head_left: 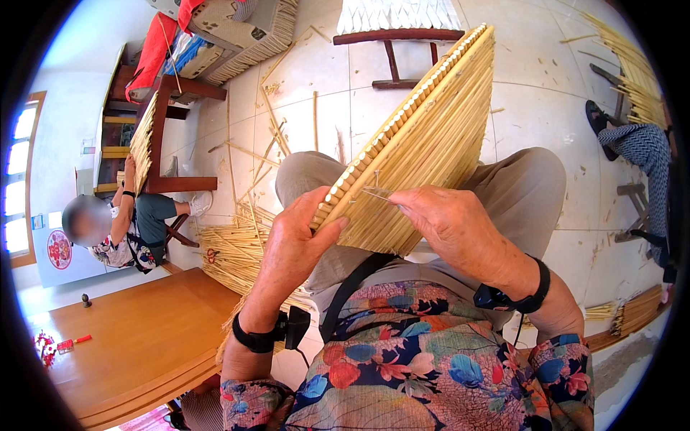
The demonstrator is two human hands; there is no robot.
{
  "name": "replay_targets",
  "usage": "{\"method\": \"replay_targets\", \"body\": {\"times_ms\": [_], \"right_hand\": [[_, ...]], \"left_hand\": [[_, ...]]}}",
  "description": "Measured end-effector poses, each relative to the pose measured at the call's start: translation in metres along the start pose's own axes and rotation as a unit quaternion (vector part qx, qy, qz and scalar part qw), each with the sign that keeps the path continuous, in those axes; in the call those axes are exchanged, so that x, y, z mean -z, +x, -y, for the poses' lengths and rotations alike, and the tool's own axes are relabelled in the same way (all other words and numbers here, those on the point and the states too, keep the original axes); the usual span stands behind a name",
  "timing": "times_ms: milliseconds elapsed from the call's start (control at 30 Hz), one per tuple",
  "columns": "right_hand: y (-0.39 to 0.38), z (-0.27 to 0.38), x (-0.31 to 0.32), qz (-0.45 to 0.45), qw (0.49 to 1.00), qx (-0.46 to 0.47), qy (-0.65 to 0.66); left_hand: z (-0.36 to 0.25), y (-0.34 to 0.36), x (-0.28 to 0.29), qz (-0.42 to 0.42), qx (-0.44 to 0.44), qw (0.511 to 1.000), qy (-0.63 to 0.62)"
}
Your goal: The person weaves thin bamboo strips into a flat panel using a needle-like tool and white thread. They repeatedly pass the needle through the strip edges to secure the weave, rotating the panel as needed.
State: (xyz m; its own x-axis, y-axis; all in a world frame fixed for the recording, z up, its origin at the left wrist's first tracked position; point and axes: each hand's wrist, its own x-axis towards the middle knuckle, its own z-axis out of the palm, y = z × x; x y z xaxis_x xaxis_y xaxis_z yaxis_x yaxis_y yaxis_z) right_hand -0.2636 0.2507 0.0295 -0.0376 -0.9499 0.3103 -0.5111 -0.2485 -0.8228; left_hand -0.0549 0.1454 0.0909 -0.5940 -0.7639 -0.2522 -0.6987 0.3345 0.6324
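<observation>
A panel of straw stalks [431, 165] bound side by side lies slanted across my knees, its thick edge of cut stalk ends running from near my left hand up to the far right. My left hand [298, 233] is closed around the near end of that edge, thumb on top. My right hand [449, 219] pinches a thin, shiny needle-like piece [375, 192] at the panel's face, just right of the left hand. A short bit of thread or wire stands up beside it. The fingertips partly hide what is pinched.
Loose stalks [244, 241] lie heaped on the floor at my left, beside a wooden table [144, 337]. Ahead stands a stool [399, 36] with dark legs. At far left another person [129, 215] handles a stalk panel; a person's patterned trouser leg [640, 151] shows at right.
</observation>
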Motion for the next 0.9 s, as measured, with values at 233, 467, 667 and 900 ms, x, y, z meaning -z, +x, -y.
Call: {"method": "replay_targets", "body": {"times_ms": [233,467,667,900], "right_hand": [[-0.0012,-0.0005,0.001,-0.002,1.0,0.005,0.0],[-0.0013,0.0001,0.002,0.004,1.0,0.003,-0.003],[-0.0013,0.0033,0.0055,0.018,1.0,-0.003,-0.016],[-0.0014,0.0026,0.0047,0.014,1.0,0.004,-0.015]], "left_hand": [[0.0004,-0.0001,-0.0004,-0.006,-0.016,1.0,0.013],[-0.0024,-0.0009,-0.001,-0.002,-0.002,1.0,0.004],[-0.0029,-0.0017,-0.0017,-0.005,-0.008,1.0,0.011],[-0.0035,-0.002,-0.0022,-0.008,-0.015,1.0,0.005]]}}
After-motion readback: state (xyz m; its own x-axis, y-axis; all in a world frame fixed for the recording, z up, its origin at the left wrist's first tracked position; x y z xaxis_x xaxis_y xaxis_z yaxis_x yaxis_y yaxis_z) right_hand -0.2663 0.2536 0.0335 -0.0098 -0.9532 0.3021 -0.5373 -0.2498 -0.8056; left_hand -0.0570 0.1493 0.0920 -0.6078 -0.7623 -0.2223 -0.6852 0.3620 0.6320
